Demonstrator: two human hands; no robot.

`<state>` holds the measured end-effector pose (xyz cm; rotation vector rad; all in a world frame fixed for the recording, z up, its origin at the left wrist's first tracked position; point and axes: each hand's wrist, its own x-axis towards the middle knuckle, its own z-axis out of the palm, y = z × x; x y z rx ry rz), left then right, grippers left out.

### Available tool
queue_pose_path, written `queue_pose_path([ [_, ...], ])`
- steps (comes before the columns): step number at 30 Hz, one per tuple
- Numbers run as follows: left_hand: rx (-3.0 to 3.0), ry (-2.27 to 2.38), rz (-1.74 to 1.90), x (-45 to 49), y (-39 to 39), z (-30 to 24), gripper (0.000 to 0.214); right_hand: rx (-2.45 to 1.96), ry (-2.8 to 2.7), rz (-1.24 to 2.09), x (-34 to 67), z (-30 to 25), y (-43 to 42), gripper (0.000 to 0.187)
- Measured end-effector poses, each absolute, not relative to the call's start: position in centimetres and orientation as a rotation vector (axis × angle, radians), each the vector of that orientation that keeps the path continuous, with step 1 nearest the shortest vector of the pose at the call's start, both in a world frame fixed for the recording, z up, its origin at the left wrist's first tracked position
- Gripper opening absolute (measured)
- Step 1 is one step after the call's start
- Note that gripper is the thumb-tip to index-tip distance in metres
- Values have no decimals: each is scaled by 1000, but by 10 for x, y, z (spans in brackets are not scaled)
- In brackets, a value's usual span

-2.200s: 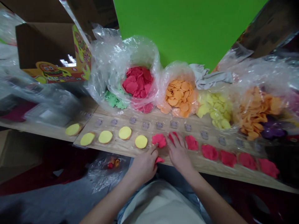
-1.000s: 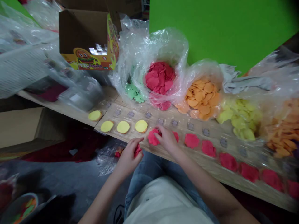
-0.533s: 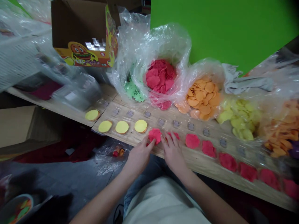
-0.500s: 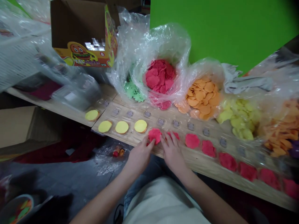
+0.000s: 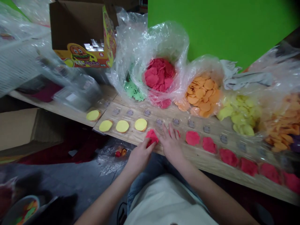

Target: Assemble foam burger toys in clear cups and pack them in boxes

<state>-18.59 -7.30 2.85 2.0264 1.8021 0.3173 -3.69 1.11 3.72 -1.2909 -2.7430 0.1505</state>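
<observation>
My left hand [image 5: 138, 157] is at the near edge of the wooden board [image 5: 201, 157], its fingers closed on a red foam piece [image 5: 152, 137]. My right hand [image 5: 171, 142] lies flat with fingers spread over the slot just right of it, where a bit of red shows under the fingers. A row of red pieces [image 5: 192, 137] runs rightwards along the board. Left of my hands lie round yellow pieces [image 5: 141, 124] in their slots.
Behind the board stand clear bags of red [image 5: 158, 77], green [image 5: 132, 90], orange [image 5: 202, 92] and yellow [image 5: 237, 113] foam pieces. A burger-printed cardboard box [image 5: 82, 40] and plastic packs [image 5: 77, 92] sit at the left. A small bag [image 5: 118, 153] lies on the floor below.
My left hand went from resting its fingertips beside the red piece to closing on it. My right hand slid slightly forward, flat on the board. The view shifted a little.
</observation>
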Motion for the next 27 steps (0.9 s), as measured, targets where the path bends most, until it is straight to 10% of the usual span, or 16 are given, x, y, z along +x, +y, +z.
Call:
queue_pose_path([
  [15,1308,1833,940,-186,-73,35,16,-1252,-2744,217,-28,30,-1,57],
  [21,-10,999,1286,-217,-70,60,37,-1203,-2594,400,-26,41,-17,45],
  [27,-91,723,1242,-218,-62,73,41,-1028,-2309,983,-71,63,0,32],
])
